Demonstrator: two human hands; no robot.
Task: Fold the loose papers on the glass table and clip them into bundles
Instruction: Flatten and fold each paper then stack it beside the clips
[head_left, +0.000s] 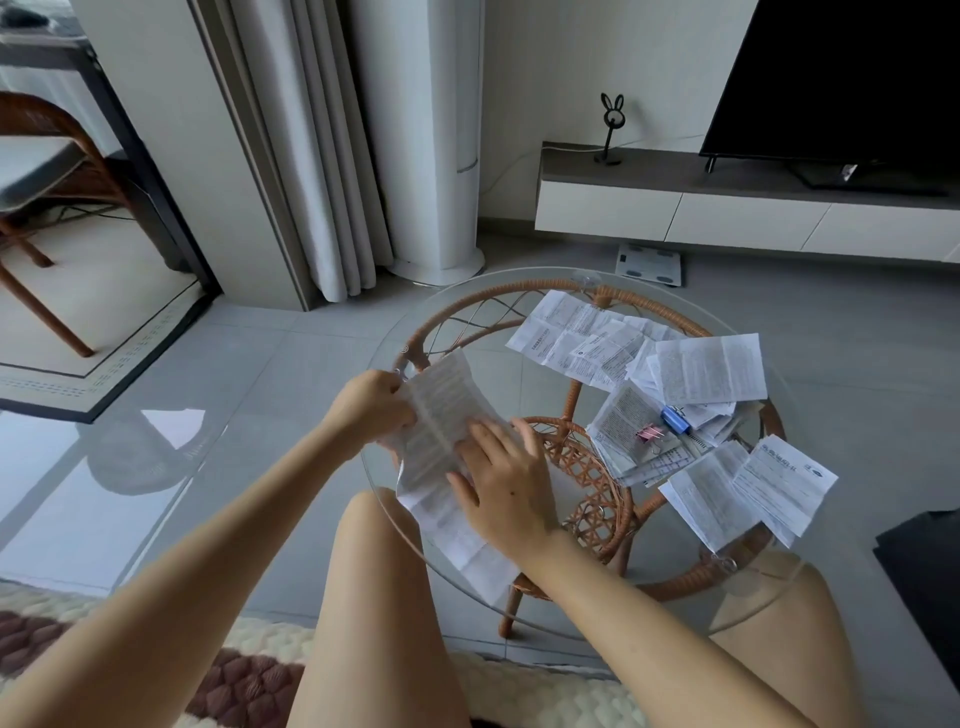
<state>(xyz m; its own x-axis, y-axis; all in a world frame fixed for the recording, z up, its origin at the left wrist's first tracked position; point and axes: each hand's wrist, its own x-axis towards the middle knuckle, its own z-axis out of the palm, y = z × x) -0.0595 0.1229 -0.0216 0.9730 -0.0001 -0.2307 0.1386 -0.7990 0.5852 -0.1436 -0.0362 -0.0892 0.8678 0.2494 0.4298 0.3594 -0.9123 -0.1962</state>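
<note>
Can't read any of the print from my feed, it's all dense tiny text in blocks. One sheet (779, 483) at the right has a small dark logo I can't make out. The long creased paper (441, 431) lies along the near-left rim of the glass table (395, 332). The left hand (371, 402) pinches its far edge and the right hand (506, 483) presses flat on it, fingers spread. The loose papers (709, 369) are piled on the right, with a pink clip (649, 434) and a blue clip (675, 420) on them.
</note>
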